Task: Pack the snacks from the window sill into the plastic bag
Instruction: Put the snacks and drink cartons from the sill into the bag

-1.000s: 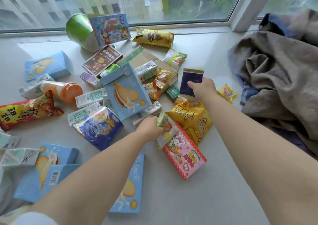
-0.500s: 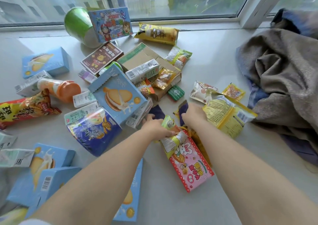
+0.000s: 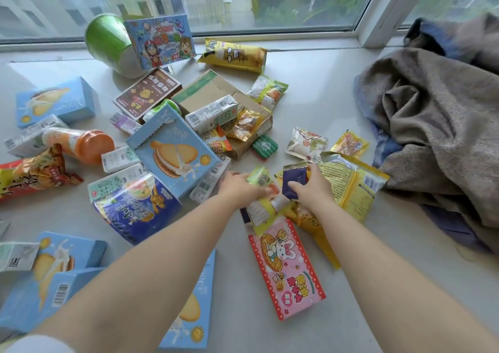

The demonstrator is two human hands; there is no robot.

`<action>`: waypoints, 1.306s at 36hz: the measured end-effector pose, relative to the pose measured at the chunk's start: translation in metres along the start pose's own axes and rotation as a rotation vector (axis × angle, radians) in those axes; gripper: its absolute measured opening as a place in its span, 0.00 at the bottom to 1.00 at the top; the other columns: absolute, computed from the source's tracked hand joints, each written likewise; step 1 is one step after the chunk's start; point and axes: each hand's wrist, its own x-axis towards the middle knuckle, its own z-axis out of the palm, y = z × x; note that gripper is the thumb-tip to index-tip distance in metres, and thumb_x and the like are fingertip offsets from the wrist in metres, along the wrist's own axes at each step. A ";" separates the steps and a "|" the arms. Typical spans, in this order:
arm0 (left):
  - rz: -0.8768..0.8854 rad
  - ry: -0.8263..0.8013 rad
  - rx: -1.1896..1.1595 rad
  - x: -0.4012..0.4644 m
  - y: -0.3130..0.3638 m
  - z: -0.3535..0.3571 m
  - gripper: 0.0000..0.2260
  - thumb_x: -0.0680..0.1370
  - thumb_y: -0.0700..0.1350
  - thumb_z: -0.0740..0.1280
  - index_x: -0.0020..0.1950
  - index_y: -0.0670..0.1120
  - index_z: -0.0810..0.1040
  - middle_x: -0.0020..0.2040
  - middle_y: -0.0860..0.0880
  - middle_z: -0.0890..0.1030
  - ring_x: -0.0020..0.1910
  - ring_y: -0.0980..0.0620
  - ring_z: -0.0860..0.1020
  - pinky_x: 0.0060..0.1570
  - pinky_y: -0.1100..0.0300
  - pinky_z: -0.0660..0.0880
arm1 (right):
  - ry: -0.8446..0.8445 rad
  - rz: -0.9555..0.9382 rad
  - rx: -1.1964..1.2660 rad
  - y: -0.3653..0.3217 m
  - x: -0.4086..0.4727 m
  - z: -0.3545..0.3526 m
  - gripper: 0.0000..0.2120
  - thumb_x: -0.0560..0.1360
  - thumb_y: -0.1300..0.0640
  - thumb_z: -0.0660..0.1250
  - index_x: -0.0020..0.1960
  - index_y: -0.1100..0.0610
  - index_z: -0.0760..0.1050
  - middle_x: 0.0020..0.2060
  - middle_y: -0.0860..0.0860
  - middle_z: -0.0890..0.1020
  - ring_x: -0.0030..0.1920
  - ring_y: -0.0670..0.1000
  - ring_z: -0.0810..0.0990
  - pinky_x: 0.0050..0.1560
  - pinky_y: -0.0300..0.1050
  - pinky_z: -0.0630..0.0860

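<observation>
Many snacks lie spread over the pale window sill (image 3: 310, 104). My left hand (image 3: 237, 188) is closed on a small green and yellow packet (image 3: 260, 175) in the middle of the pile. My right hand (image 3: 310, 188) grips a dark purple sachet (image 3: 294, 179) just to the right of it. Under both hands lie a pink rabbit packet (image 3: 289, 269) and a yellow bag (image 3: 351, 185). A blue biscuit box (image 3: 172, 147) and a dark blue snack bag (image 3: 135, 206) lie to the left. No plastic bag is in view.
A grey-brown blanket (image 3: 437, 125) is heaped at the right. A green cup (image 3: 108, 42) lies tipped near the window, beside a cartoon box (image 3: 162, 40). An open cardboard box (image 3: 213, 93) holds small packets. More blue boxes (image 3: 54, 279) sit at the lower left.
My right hand drew the purple sachet back from the far side of the pile towards my left hand. The yellow bag shifted to the right, uncovering a small white packet behind it.
</observation>
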 end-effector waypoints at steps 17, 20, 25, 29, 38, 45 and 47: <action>0.004 0.087 0.054 -0.011 -0.005 0.033 0.30 0.70 0.54 0.73 0.70 0.52 0.68 0.61 0.47 0.77 0.58 0.46 0.76 0.51 0.56 0.76 | 0.044 -0.028 -0.135 -0.003 -0.021 0.023 0.16 0.76 0.55 0.66 0.61 0.58 0.67 0.53 0.57 0.79 0.51 0.58 0.77 0.47 0.47 0.72; 0.024 0.180 -0.008 -0.029 -0.014 0.019 0.23 0.70 0.56 0.73 0.62 0.53 0.73 0.56 0.48 0.80 0.53 0.47 0.77 0.46 0.57 0.74 | 0.044 -0.060 0.064 -0.015 -0.034 0.018 0.18 0.76 0.56 0.67 0.63 0.58 0.67 0.56 0.56 0.78 0.51 0.54 0.75 0.45 0.42 0.67; 0.072 0.379 -0.127 -0.071 -0.033 -0.014 0.22 0.70 0.58 0.72 0.60 0.51 0.74 0.54 0.50 0.81 0.55 0.46 0.77 0.50 0.55 0.75 | 0.026 -0.098 0.329 -0.042 -0.066 0.021 0.29 0.73 0.56 0.70 0.71 0.56 0.63 0.65 0.52 0.73 0.64 0.53 0.72 0.60 0.43 0.69; 0.118 0.466 -0.215 -0.113 -0.056 -0.037 0.18 0.71 0.55 0.72 0.57 0.50 0.75 0.52 0.47 0.82 0.54 0.45 0.77 0.49 0.54 0.73 | -0.031 -0.104 0.441 -0.062 -0.101 0.038 0.13 0.72 0.58 0.71 0.54 0.57 0.74 0.50 0.55 0.80 0.51 0.56 0.79 0.52 0.50 0.75; 0.105 0.739 -0.454 -0.208 -0.170 -0.093 0.12 0.70 0.52 0.73 0.48 0.51 0.74 0.45 0.50 0.81 0.45 0.48 0.77 0.40 0.57 0.69 | -0.243 -0.337 0.527 -0.125 -0.206 0.123 0.11 0.73 0.63 0.69 0.54 0.56 0.74 0.46 0.53 0.81 0.46 0.53 0.80 0.48 0.47 0.77; 0.088 0.909 -0.468 -0.260 -0.283 -0.148 0.12 0.70 0.53 0.73 0.48 0.50 0.74 0.43 0.54 0.80 0.44 0.50 0.78 0.42 0.55 0.74 | -0.336 -0.450 0.423 -0.181 -0.289 0.216 0.14 0.73 0.59 0.70 0.57 0.58 0.72 0.51 0.53 0.80 0.52 0.54 0.80 0.54 0.51 0.77; 0.099 0.967 -0.461 -0.271 -0.315 -0.166 0.13 0.70 0.53 0.73 0.49 0.50 0.74 0.44 0.53 0.80 0.44 0.50 0.78 0.41 0.56 0.73 | -0.365 -0.484 0.417 -0.199 -0.310 0.243 0.15 0.74 0.59 0.69 0.59 0.58 0.72 0.50 0.52 0.79 0.50 0.52 0.79 0.50 0.46 0.76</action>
